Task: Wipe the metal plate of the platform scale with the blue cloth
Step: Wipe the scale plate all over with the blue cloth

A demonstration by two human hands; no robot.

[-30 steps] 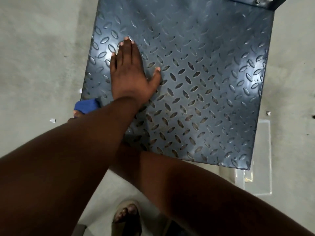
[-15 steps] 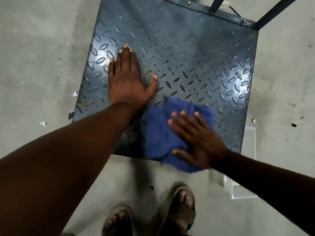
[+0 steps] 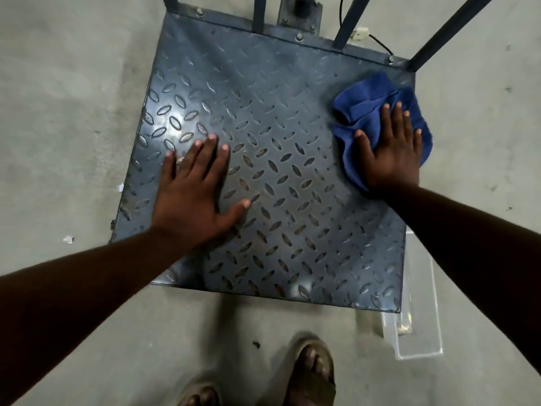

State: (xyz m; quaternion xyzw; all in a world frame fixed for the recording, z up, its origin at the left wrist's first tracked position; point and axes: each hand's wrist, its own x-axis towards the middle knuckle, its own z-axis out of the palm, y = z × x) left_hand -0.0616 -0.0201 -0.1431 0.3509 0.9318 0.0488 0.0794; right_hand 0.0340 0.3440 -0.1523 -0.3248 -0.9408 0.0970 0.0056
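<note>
Already the right hand (image 3: 390, 153) pressed flat-fingered on the crumpled blue cloth (image 3: 369, 108) near the grey diamond-tread metal plate's (image 3: 278, 136) far-right corner, seemingly gripping nothing; unwiped plate stretched leftward toward the flat, empty left hand (image 3: 194, 197).

The floor (image 3: 64, 118) was bare grey concrete, mottled and scuffed, with dark specks and a few white paper scraps (image 3: 68, 239) scattered on it. A clear plastic container (image 3: 418, 323) lay on the concrete. Dark blue metal frame bars (image 3: 448, 30) rose at the far side, with a black cable (image 3: 380, 43) trailing near them.
</note>
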